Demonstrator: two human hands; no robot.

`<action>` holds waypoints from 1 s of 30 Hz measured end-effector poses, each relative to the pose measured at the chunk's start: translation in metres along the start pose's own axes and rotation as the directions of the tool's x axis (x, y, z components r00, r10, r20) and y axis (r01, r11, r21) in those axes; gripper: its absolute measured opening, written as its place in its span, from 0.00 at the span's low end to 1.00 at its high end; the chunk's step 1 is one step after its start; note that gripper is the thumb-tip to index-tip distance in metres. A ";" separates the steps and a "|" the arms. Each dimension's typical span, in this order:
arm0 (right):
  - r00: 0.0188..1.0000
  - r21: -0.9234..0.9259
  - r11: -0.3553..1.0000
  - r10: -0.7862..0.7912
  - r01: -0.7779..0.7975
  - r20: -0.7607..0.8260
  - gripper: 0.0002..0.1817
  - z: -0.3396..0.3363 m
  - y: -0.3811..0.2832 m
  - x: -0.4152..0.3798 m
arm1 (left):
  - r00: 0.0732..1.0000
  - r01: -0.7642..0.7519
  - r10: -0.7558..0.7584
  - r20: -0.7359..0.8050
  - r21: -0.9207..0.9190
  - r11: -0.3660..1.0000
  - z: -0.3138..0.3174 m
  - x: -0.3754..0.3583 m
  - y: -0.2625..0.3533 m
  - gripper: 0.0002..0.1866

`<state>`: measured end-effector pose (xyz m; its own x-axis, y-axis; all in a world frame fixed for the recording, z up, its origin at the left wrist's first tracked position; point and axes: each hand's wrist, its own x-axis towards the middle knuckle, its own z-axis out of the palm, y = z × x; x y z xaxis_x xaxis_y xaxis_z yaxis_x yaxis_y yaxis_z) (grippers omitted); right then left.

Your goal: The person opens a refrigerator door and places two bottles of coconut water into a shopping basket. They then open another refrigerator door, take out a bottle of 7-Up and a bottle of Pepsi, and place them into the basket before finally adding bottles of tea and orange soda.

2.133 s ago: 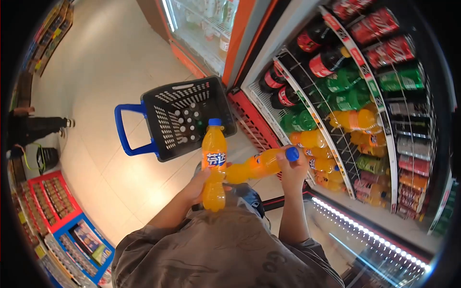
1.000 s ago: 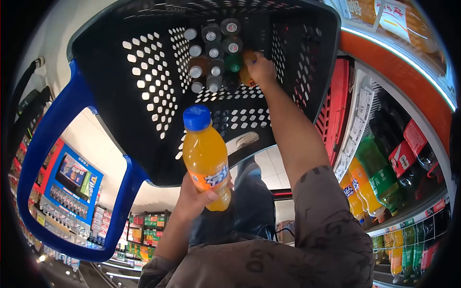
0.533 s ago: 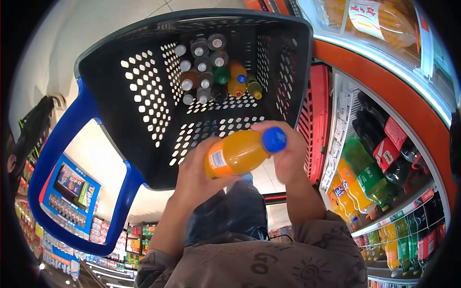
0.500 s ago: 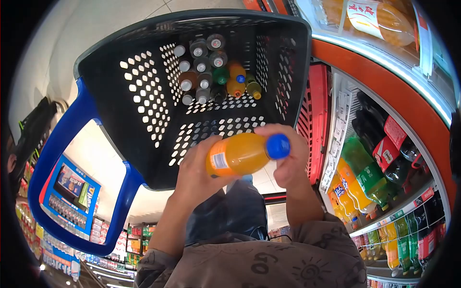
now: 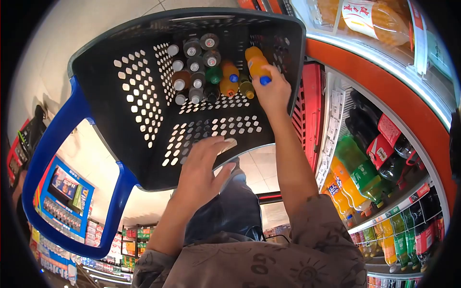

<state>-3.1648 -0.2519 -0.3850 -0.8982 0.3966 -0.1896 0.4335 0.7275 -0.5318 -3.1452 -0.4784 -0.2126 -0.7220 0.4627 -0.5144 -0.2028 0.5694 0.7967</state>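
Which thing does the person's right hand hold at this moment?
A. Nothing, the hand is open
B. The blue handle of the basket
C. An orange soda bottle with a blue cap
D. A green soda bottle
C: the right hand has its grip closed on the orange plastic soda bottle with a blue cap, held inside the black perforated plastic basket beside the bottles standing there, while the left hand is open and holds nothing.

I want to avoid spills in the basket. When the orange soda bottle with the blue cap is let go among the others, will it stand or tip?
The orange soda bottle with the blue cap looks full, so probably heavy for its size. Tall and narrow, it may tip, though the upright bottles packed beside it could brace it. On its round side it would likely roll across the black perforated plastic basket.
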 end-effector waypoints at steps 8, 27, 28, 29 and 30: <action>0.806 -0.495 0.856 0.396 -0.152 0.439 0.26 0.117 0.056 0.019 | 0.998 0.061 -0.060 0.037 -0.037 0.997 -0.004 -0.010 -0.013 0.19; 0.763 -0.414 0.900 0.363 -0.139 0.535 0.30 0.021 0.025 -0.046 | 0.994 -0.009 0.018 0.105 -0.086 0.996 0.012 -0.037 0.026 0.15; 0.770 -0.379 0.916 0.336 -0.132 0.543 0.29 0.004 0.017 -0.057 | 0.994 -0.029 0.038 0.105 -0.089 0.996 0.012 -0.042 0.032 0.15; 0.779 -0.342 0.931 0.306 -0.126 0.548 0.28 -0.013 0.012 -0.071 | 0.991 -0.053 0.059 0.119 -0.059 0.997 0.011 -0.049 0.040 0.14; 0.815 -0.242 0.962 0.240 -0.126 0.528 0.26 -0.032 0.006 -0.087 | 0.989 -0.081 0.087 0.121 -0.051 0.995 0.010 -0.055 0.050 0.14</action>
<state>-3.0819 -0.2640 -0.3454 -0.6666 0.2020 -0.7175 0.5479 0.7854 -0.2879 -3.1096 -0.4686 -0.1474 -0.6516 0.5891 -0.4779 -0.1771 0.4945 0.8510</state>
